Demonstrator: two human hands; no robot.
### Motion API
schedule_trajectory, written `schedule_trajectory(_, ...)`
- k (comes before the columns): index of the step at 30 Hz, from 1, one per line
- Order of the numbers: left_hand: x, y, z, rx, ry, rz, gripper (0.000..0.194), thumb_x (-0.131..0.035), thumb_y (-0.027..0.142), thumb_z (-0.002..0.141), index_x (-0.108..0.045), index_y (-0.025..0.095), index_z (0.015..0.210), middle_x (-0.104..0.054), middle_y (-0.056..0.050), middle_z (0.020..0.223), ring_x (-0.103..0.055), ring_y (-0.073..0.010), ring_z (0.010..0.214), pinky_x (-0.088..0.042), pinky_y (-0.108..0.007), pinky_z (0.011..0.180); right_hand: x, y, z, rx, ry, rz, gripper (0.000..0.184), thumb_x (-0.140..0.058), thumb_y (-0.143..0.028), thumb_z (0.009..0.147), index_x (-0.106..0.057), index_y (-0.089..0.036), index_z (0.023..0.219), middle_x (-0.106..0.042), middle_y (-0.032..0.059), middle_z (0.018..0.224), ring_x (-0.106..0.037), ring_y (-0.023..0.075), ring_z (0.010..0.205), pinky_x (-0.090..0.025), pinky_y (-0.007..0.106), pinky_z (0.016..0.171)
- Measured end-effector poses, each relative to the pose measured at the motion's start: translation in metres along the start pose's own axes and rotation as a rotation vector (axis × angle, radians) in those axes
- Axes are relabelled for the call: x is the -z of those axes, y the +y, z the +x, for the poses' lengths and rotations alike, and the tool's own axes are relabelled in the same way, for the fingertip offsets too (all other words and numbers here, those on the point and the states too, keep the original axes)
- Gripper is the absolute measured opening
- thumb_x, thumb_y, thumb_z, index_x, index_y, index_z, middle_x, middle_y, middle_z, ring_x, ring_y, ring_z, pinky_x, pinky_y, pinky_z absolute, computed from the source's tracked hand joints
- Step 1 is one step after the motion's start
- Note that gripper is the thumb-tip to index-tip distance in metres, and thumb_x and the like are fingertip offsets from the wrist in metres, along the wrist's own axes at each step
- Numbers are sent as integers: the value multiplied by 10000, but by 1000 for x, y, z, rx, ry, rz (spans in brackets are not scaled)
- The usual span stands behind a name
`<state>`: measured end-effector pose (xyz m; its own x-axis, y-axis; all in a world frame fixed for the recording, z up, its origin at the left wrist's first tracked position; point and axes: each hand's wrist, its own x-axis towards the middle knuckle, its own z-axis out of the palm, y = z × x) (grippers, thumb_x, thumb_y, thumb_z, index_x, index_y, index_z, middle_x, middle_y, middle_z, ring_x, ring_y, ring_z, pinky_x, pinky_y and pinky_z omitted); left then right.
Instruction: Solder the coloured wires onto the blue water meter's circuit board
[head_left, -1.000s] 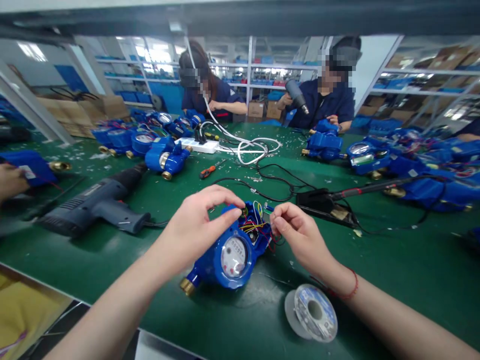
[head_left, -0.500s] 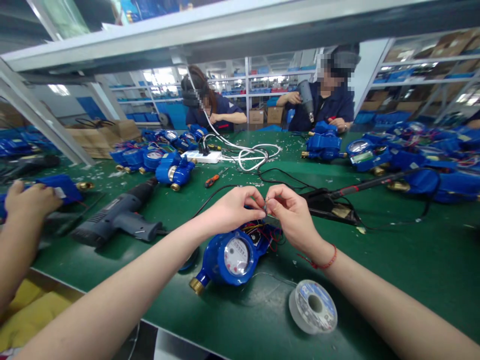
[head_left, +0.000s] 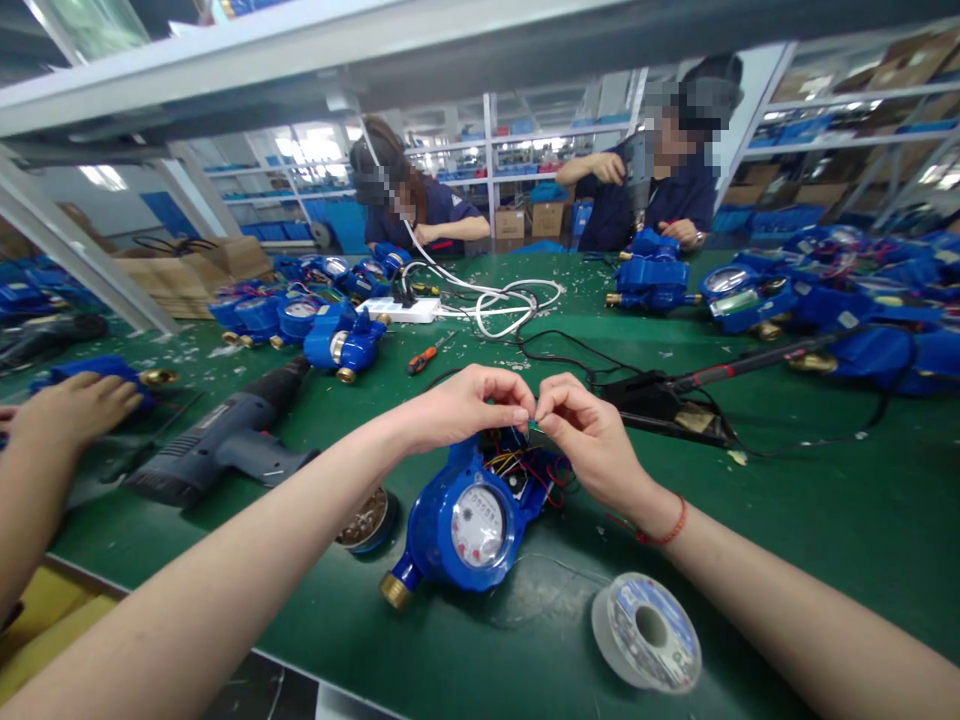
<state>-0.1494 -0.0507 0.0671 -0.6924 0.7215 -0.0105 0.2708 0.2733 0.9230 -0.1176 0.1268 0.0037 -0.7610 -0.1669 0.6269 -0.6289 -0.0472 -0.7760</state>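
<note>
Now thumb and fingers of the left hand (head_left: 472, 405) and right hand (head_left: 592, 430) pinch a tiny green piece (head_left: 534, 426) between them — a second ago they were apart, so both grips now work on one part. Just below, on the green surface (head_left: 787, 540), lies the blue meter with a round white dial and brass end (head_left: 461, 545), thin red and yellow wires (head_left: 556, 482) loose in its open compartment. Farther out sit a clear plastic spool (head_left: 673, 640) and — beside the left forearm — a small round tin (head_left: 369, 525).
</note>
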Motion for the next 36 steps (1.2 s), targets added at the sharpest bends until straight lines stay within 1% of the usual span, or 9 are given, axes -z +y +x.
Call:
schedule_trajectory(6, 4, 10, 3, 23, -117, 85, 111, -585, 215, 815, -563, 119, 763, -486, 44, 661, -417, -65, 646, -311, -198, 615, 0, -10, -2, 293, -44, -360, 92, -550, -99, 875, -561, -169, 817, -469, 34, 861, -486, 134, 816, -416, 250, 691)
schedule_trajectory(12, 9, 25, 1, 199, -261, 40, 170, -556, 242, 844, -623, 112, 759, -620, -5, 649, -534, -83, 622, -412, -208, 629, 7, -9, -3, 655, -166, -686, 105, -532, -67, 882, -563, -165, 900, -582, 40, 893, -506, 142, 800, -409, 287, 674)
schedule_trajectory(16, 8, 24, 4, 245, -148, 65, 115, -656, 224, 756, -684, 114, 739, -642, 1, 648, -519, -69, 606, -397, -190, 597, 11, -10, -6, 731, -267, -808, 120, -541, -109, 901, -569, -147, 1011, -642, 61, 1001, -537, 168, 840, -427, 328, 719)
schedule_trajectory(19, 7, 20, 8, 241, -50, 82, 119, -718, 211, 679, -700, 123, 758, -662, 5, 663, -532, -67, 608, -402, -186, 597, 22, -16, -10, 724, -291, -846, 288, -539, -74, 889, -536, -125, 1172, -627, 93, 1021, -545, 184, 893, -446, 331, 740)
schedule_trajectory(22, 5, 17, 11, 248, -37, 77, 163, -741, 186, 644, -697, 109, 780, -684, -15, 690, -580, -82, 635, -437, -199, 635, 47, -22, -19, 595, -139, -871, 293, -529, -90, 888, -540, -157, 1173, -605, 86, 973, -554, 178, 892, -463, 313, 746)
schedule_trajectory(24, 4, 16, 12, 254, -56, 73, 172, -746, 157, 631, -681, 97, 777, -692, -29, 691, -611, -97, 647, -453, -209, 649, 70, -22, -27, 360, 97, -821, 175, -559, -160, 880, -593, -184, 1049, -604, 60, 918, -562, 163, 824, -456, 293, 714)
schedule_trajectory(27, 0, 12, 15, 248, -78, 64, 180, -746, 133, 626, -654, 93, 776, -697, -38, 688, -635, -109, 650, -460, -215, 655, 105, -16, -39, -116, 523, -509, 130, -655, -295, 803, -633, -190, 877, -591, 25, 768, -523, 136, 652, -412, 274, 603)
schedule_trajectory(29, -2, 9, 17, 233, -75, 52, 194, -755, 145, 627, -643, 94, 776, -699, -40, 693, -645, -112, 660, -466, -218, 669, 123, -10, -42, -263, 702, -325, 193, -701, -350, 742, -605, -192, 799, -545, 7, 661, -471, 120, 564, -370, 265, 538)
schedule_trajectory(36, -10, 3, 16, 231, -61, 10, 205, -748, 114, 638, -620, 97, 797, -708, -49, 729, -660, -116, 675, -491, -219, 669, 146, 1, -22, -442, 816, -64, 372, -805, -322, 623, -538, -205, 853, -479, -19, 605, -439, 95, 479, -327, 233, 412)
